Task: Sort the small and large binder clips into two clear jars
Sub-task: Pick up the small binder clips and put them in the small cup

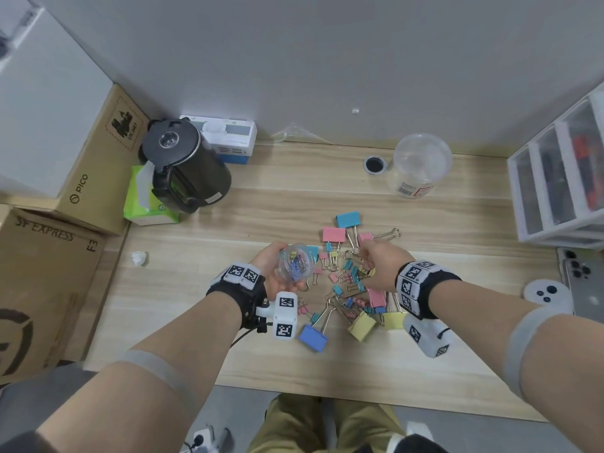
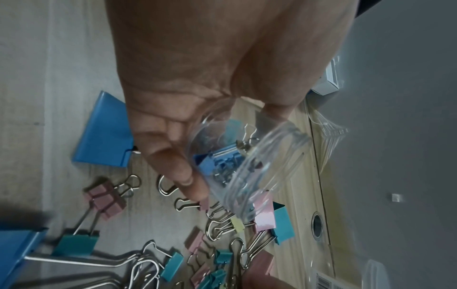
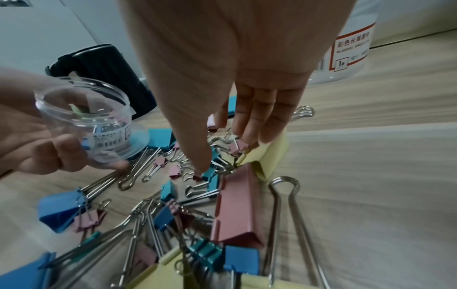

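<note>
My left hand [image 1: 281,268] grips a small clear jar [image 1: 297,264] tilted toward the pile, and a few small clips lie inside it [image 2: 222,164]. A mixed pile of binder clips [image 1: 346,286] is spread on the wooden table [image 1: 261,207]. Large ones lie around it: blue [image 1: 313,336], yellow [image 1: 361,325] and pink [image 1: 334,234]. My right hand [image 3: 227,152] reaches down into the pile with straight fingers [image 3: 249,129]. Its thumb and fingertips touch a cluster of small teal, pink and yellow clips [image 3: 217,160]. A large clear jar [image 1: 420,165] stands empty at the back right.
A black kettle [image 1: 186,168], a green tissue pack [image 1: 143,204] and cardboard boxes [image 1: 81,178] stand at the left. A drawer unit [image 1: 559,178] and a phone [image 1: 585,282] are at the right. A cable hole [image 1: 374,164] and a crumpled paper ball [image 1: 139,258] are on the table.
</note>
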{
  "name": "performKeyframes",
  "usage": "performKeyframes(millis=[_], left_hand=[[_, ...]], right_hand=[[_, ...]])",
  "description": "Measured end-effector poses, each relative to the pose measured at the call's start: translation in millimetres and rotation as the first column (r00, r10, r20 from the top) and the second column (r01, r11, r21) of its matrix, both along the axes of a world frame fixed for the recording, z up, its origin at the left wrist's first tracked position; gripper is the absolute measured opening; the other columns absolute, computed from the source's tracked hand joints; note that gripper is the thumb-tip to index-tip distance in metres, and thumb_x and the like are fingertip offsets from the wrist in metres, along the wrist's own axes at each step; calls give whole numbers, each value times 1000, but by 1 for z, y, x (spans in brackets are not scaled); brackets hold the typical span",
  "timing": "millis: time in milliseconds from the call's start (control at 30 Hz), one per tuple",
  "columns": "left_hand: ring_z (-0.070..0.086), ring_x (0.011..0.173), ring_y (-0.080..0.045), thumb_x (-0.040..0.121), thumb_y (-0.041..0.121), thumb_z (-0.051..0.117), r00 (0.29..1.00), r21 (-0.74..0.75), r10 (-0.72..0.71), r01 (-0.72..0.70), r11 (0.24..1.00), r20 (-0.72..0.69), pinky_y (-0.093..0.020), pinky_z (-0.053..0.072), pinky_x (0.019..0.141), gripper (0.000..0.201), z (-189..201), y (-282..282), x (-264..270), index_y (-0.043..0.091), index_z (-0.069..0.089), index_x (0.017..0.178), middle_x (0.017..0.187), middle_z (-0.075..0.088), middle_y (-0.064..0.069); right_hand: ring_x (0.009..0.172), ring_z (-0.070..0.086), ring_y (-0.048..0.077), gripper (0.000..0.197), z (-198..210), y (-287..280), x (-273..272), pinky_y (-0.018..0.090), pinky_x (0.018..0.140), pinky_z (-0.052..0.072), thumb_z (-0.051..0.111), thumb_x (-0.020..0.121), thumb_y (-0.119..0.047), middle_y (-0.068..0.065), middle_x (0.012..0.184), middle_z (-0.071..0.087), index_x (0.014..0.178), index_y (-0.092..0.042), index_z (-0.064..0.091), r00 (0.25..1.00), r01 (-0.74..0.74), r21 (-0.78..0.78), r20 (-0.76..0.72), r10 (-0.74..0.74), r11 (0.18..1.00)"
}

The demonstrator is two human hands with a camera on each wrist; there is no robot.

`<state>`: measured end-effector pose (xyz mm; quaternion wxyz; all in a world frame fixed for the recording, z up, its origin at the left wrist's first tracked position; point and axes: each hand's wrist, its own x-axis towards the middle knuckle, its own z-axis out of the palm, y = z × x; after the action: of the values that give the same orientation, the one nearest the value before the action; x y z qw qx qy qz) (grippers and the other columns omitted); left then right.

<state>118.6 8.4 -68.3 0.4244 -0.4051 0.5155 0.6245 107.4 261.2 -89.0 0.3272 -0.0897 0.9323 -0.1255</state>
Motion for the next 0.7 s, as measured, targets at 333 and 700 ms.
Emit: performKeyframes(millis=[333,700], left_hand=[[61,57,-26,100,44,37,1000,17,-18,18,1000,0,-27,50,53,52,-9,0,-1,2,61,118,82,70,-19],[56,57,-26,96,44,41,1000,38,-20,20,999,16,-27,44,53,49,-12,-2,4,4,61,116,80,68,-18]], right_hand=[[112,48,20,55,-6,-18,9,35,85,51,72,76,-8,0,122,48,126,-23,54,984,-123,27,-126,126,992],[112,55,20,66,-15,-12,14,32,79,52,66,80,-11,-2,124,51,140,-30,46,970,-225,49,-88,228,973]])
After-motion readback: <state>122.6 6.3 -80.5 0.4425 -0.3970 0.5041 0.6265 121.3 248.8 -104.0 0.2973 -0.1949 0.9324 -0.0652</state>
